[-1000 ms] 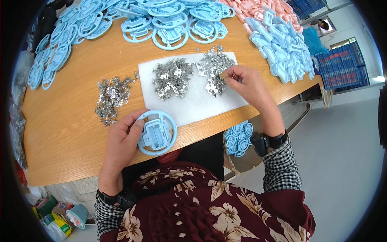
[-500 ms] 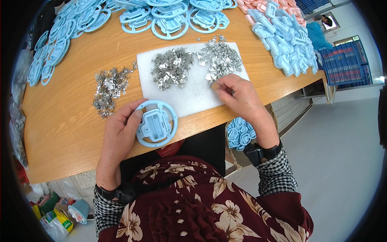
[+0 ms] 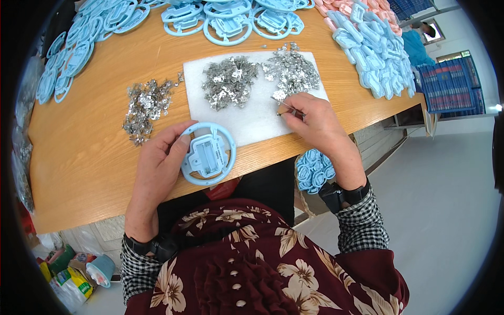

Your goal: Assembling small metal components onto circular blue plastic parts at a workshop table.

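My left hand (image 3: 164, 160) grips the left rim of a light blue plastic toy steering wheel (image 3: 230, 167), thumb on top. The wheel lies at the table's front edge, its hollow battery compartment facing up. Over the right side of a white foam sheet (image 3: 252, 128), my right hand (image 3: 315, 118) is closed in a pinch on a thin, shiny metal piece (image 3: 281, 102); its exact kind is too small to tell. Just beyond those fingers is a pile of small metal clips (image 3: 291, 73). A second metal pile (image 3: 229, 81) sits left of it on the sheet.
Another metal pile (image 3: 147, 107) lies on bare wood (image 3: 84, 173) at the left. Blue wheels (image 3: 228, 26) are stacked along the far side and left. Blue parts (image 3: 370, 52) and pink parts (image 3: 380, 13) heap at the right. A box of blue pieces (image 3: 315, 170) stands below the front edge.
The thin metal piece now shows in my right fingers, which have shifted slightly. My left hand still holds the steering wheel, now tilted a little. The whole view has shifted slightly.
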